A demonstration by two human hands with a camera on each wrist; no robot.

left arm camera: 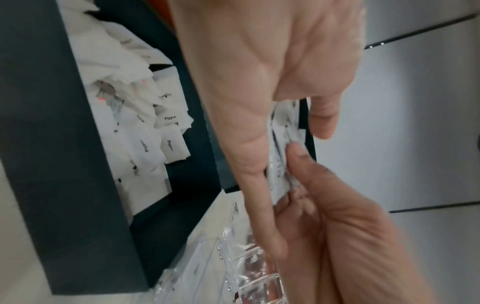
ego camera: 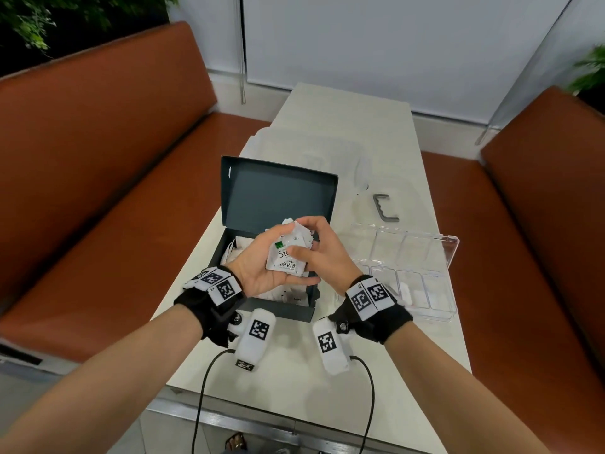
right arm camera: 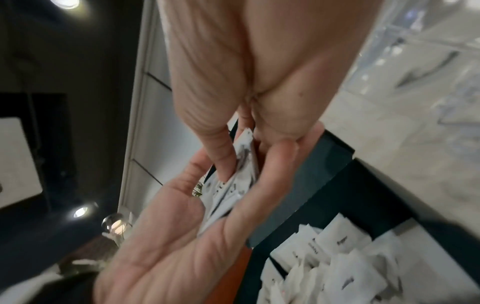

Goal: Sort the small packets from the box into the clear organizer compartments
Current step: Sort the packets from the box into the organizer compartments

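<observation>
Early in the sort. Left hand (ego camera: 262, 267) cupping a stack of packets (ego camera: 285, 257), Stevia sachet on top; right hand (ego camera: 319, 253) pinching it, above the dark box (ego camera: 226, 257). Many packets left inside. Clear organizer (ego camera: 448, 253) at three o'clock, few white packets in near compartments.

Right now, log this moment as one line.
left hand: holds packets | right hand: pinches packets | over box | organizer: open

A white packet (ego camera: 285, 259), under the right thumb (ego camera: 302, 251), read "Ste…" and "…evia" beside a green mark. Packets in the box (left arm camera: 64, 185), left of the left fingers (left arm camera: 249, 144), read "Pepper" (left arm camera: 170, 118).
</observation>
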